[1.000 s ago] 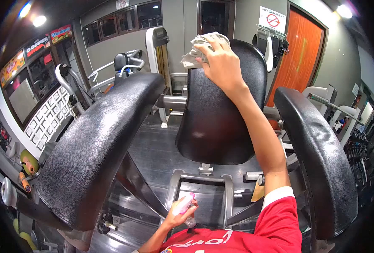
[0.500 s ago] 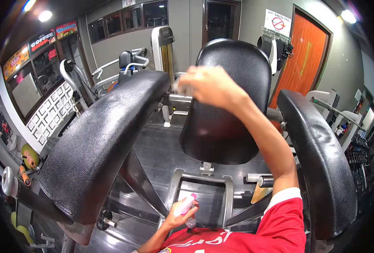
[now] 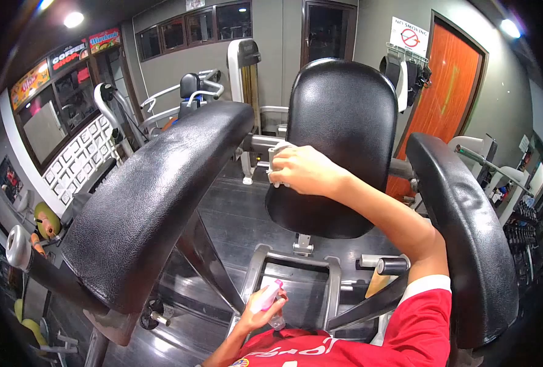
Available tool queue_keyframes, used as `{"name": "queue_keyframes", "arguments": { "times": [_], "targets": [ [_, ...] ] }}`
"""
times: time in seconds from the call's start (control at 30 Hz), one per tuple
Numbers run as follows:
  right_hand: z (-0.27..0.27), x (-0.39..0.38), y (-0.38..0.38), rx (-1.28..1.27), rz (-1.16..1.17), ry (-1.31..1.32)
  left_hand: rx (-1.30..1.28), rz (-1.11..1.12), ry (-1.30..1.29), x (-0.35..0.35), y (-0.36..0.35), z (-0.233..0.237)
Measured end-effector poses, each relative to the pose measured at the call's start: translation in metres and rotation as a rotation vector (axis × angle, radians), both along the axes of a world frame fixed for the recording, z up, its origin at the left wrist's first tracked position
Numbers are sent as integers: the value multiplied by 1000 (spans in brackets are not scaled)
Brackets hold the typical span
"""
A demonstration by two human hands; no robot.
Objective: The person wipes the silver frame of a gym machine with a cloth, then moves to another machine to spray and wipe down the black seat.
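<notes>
My right hand (image 3: pixel 310 170) is closed around a light grey cloth (image 3: pixel 277 163), at the lower left edge of a black padded backrest (image 3: pixel 345 101). Part of the cloth is hidden under the fingers. Low in the view, close to my red shirt, my left hand (image 3: pixel 256 313) grips a small spray bottle (image 3: pixel 272 296) with a pink and white head and a clear body. On the left of the backrest slants a long black pad (image 3: pixel 161 189); a matching black pad (image 3: pixel 461 232) stands on the right.
A grey metal frame (image 3: pixel 251 275) sits below the backrest, with a black-capped roller (image 3: pixel 393 265) to its right. Other gym machines (image 3: pixel 244 79) stand behind. An orange door (image 3: pixel 446 92) is at the back right, and dumbbells (image 3: pixel 519 223) line the far right.
My right hand has come down along the backrest's left edge with the cloth. My left hand stays on the spray bottle. The view has shifted slightly.
</notes>
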State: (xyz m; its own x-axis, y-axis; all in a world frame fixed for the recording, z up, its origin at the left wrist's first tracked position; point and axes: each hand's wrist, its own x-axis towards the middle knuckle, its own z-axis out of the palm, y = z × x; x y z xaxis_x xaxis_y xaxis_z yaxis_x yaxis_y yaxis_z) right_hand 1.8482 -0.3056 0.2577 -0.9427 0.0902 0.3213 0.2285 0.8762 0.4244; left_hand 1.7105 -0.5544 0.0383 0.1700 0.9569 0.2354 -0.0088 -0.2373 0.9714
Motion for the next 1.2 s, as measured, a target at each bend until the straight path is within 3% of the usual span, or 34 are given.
{"name": "queue_keyframes", "arguments": {
  "times": [0.07,0.1,0.13,0.2,0.27,0.37,0.47,0.53,0.6,0.63,0.73,0.83,0.87,0.97,1.03,1.13,1.2],
  "targets": [
    [13,2,2,102,-34,59,-73,-13,-52,0,1,1],
    [26,3,8,176,-72,98,18,1,25,0,2,2],
    [44,7,14,148,-18,197,109,15,99,1,4,4],
    [77,22,31,349,-22,411,58,11,40,3,2,3],
    [98,42,42,299,-143,616,5,12,-21,4,0,4],
    [104,67,38,242,-409,943,40,18,129,-1,-4,6],
    [79,66,42,450,-531,1156,-75,-5,-88,0,-6,3],
    [44,49,40,405,-254,1046,-37,-22,-73,1,-2,5],
    [17,41,20,315,-65,696,10,-48,-73,2,3,6],
    [8,41,14,368,-80,539,12,-56,-71,3,4,10],
    [31,61,19,348,-91,712,1,-71,-10,1,7,22],
    [65,89,33,437,-421,1094,9,-33,-84,-1,5,18],
    [75,93,36,334,-555,1218,-3,-8,-91,-2,5,14],
    [86,78,46,311,-688,1258,-31,24,-90,-3,7,13],
    [78,55,48,347,-593,1067,-60,18,-84,3,8,19],
    [59,18,42,250,-72,806,-18,-23,-69,12,16,31],
    [58,19,37,302,-91,761,16,-44,-15,12,18,30]
  ]
}}
